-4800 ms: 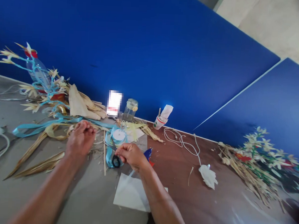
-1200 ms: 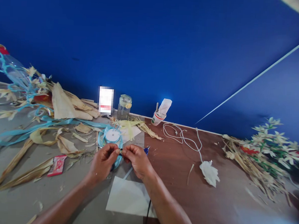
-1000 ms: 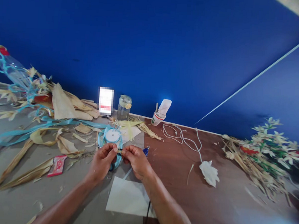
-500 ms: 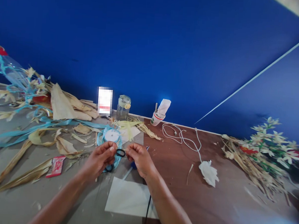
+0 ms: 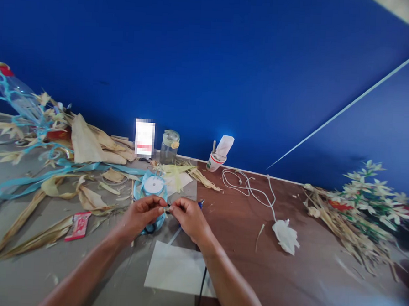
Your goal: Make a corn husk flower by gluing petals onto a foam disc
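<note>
My left hand [image 5: 144,215] is closed in a pinch, its fingertips almost meeting those of my right hand [image 5: 187,217], which is pinched too. A small pale and dark bit shows between the fingertips, too small to name. Just behind and below the hands lies a spool of light blue ribbon [image 5: 154,184] with a white face. Part of a black loop [image 5: 150,228], perhaps a scissor handle, shows under my left hand. A dark blue object [image 5: 201,203] peeks out beyond my right hand. White paper [image 5: 174,268] lies below the hands.
Dried husks [image 5: 86,142], blue ribbon [image 5: 27,189] and a pink packet [image 5: 78,226] lie left. A lidded jar [image 5: 169,147] and paper cup [image 5: 215,162] stand near the blue wall [image 5: 209,71]. A white cable [image 5: 249,187], crumpled white wad [image 5: 285,236] and artificial flowers [image 5: 368,193] are right.
My hands have drawn closer together, fingertips nearly touching. The black ring seen between them before no longer shows as a ring.
</note>
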The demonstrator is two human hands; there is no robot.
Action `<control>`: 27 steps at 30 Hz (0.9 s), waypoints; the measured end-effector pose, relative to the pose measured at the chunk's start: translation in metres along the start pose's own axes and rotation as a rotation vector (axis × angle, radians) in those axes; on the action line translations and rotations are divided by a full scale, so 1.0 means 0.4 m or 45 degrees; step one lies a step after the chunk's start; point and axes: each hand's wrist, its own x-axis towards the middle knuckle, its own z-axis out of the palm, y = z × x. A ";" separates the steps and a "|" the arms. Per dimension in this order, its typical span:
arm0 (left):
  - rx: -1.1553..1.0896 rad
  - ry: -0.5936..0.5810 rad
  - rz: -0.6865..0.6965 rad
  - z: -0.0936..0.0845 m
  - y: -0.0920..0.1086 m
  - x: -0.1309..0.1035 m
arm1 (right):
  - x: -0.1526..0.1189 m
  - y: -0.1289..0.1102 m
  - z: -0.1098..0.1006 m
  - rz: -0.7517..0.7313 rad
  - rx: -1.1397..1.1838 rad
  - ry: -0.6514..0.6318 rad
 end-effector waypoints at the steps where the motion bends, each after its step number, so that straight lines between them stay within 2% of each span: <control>1: 0.031 -0.007 0.011 0.001 -0.002 0.000 | -0.001 0.000 0.001 -0.006 -0.002 -0.011; 6: 0.093 -0.030 0.068 0.001 -0.007 -0.002 | -0.001 0.004 0.004 0.047 0.082 -0.074; 13: -0.058 -0.073 0.118 0.006 -0.025 -0.005 | 0.007 0.004 0.010 0.230 0.407 -0.157; 15: -0.151 -0.072 0.109 0.000 -0.017 -0.009 | 0.012 0.010 0.003 0.227 0.437 -0.123; 19: -0.378 0.044 0.209 -0.033 0.020 -0.012 | 0.018 0.017 -0.037 0.261 0.484 0.042; 21: -0.234 0.069 0.143 -0.048 0.032 -0.006 | 0.016 0.009 -0.057 0.231 0.477 0.005; 24: 0.208 -0.031 -0.076 -0.058 0.024 0.010 | 0.008 -0.008 -0.070 0.173 0.427 -0.099; 27: 0.531 -0.060 -0.102 -0.053 0.004 0.024 | 0.004 -0.016 -0.066 0.139 0.369 -0.104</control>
